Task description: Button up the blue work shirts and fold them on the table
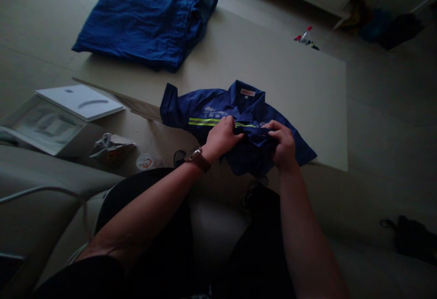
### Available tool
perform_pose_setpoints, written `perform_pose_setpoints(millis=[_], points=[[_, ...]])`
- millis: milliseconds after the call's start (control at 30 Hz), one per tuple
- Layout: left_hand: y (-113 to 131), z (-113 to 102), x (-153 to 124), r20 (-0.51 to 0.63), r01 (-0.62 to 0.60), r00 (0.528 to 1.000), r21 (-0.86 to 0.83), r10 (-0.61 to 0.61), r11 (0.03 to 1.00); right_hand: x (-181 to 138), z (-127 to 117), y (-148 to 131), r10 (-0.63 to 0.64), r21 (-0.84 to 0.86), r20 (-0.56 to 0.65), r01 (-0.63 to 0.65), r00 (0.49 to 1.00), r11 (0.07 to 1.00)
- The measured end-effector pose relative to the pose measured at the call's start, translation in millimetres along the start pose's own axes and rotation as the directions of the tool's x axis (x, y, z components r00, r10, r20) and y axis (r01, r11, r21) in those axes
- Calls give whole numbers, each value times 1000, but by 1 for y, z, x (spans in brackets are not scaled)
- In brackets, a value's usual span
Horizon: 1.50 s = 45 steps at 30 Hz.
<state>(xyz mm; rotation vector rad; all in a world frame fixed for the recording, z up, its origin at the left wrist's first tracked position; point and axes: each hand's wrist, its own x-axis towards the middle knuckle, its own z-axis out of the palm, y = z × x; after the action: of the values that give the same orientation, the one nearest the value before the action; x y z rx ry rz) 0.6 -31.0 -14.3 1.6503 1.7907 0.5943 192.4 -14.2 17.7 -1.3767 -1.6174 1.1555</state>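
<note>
A dark blue work shirt (211, 101) with a yellow-green reflective stripe and white printing lies at the near edge of the table, collar pointing away from me. Its lower part hangs over the edge toward my lap. My left hand (223, 137), with a watch on the wrist, grips the shirt front just below the stripe. To its right, my right hand (282, 142) pinches a bunched fold of the same front, fingers closed. The cloth between the two hands is gathered, and the fingertips are partly hidden in it.
A pile of folded blue clothes (143, 21) rests on the table (273, 67) at the far left. A bottle with a red cap (303, 37) shows past the far edge. Left of the table are a white box (80, 101), a crumpled bag (112, 146) and a cup (147, 161).
</note>
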Motion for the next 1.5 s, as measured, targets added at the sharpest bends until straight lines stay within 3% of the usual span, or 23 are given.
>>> perform_pose_setpoints(millis=[133, 267, 367, 467, 567, 667, 733, 800, 1033, 1500], points=[[1, 0, -2, -40, 40, 999, 122, -36, 992, -1, 1, -7, 2, 97, -6, -2, 1000, 995], [3, -3, -1, -87, 15, 996, 106, -5, 994, 4, -1, 7, 63, 81, -208, -47, 976, 996], [5, -3, 2, -63, -30, 997, 42, 33, 999, 8, -4, 21, 62, -102, -363, -106, 930, 989], [7, -1, 3, -49, -72, 996, -19, 71, 997, 7, -4, 26, -89, -393, -466, -115, 881, 912], [8, 0, 3, -53, -86, 995, -64, 82, 994, 3, 2, 18, -181, -543, -372, -55, 910, 838], [10, 1, 2, -42, -86, 996, -106, 82, 991, -2, 10, 6, -155, -516, -94, 86, 983, 852], [10, 1, 2, -10, -90, 996, -134, 89, 987, -3, 14, 3, -119, -478, 65, 136, 991, 868], [9, 1, 2, 28, -102, 994, -150, 107, 984, -2, 15, 4, -86, -468, 123, 134, 989, 873], [7, -3, 2, 37, -144, 988, -174, 153, 974, 1, 11, 11, -139, -445, 111, 175, 984, 878], [6, 1, 0, 87, -304, 945, -128, 317, 944, -2, 23, 17, -40, -588, -141, -51, 989, 807]])
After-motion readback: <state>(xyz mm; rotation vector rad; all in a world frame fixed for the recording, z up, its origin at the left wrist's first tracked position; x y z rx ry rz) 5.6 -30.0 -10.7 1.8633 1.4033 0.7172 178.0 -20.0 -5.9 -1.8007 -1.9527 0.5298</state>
